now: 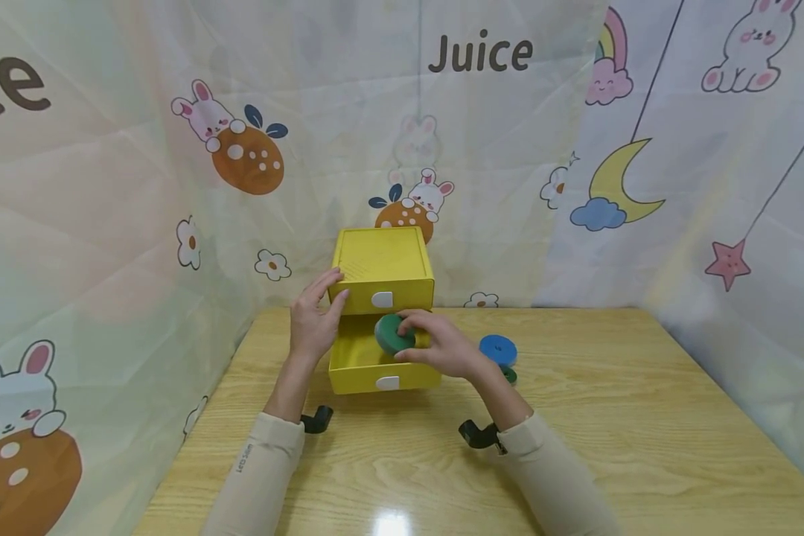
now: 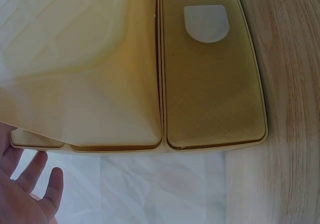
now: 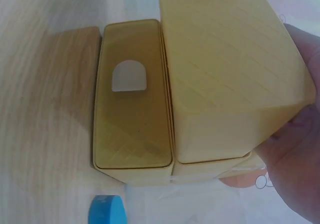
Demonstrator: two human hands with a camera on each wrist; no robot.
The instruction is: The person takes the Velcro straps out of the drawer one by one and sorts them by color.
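Note:
A yellow drawer cabinet stands on the table, its middle drawer pulled out. In the left wrist view the bottom drawer, with a white tab, is closed. My left hand touches the cabinet's upper left front corner, fingers extended. Over the pulled-out drawer, my right hand pinches a thick green disc, tilted on edge. The right wrist view shows that hand behind the drawer's wall, which hides the disc and fingertips. What lies deeper in the drawer cannot be seen.
To the right of the cabinet lies a blue disc with a small mark at its centre. Another green disc sits just in front of it, partly covered by my right wrist. A printed cloth hangs behind and beside the wooden table.

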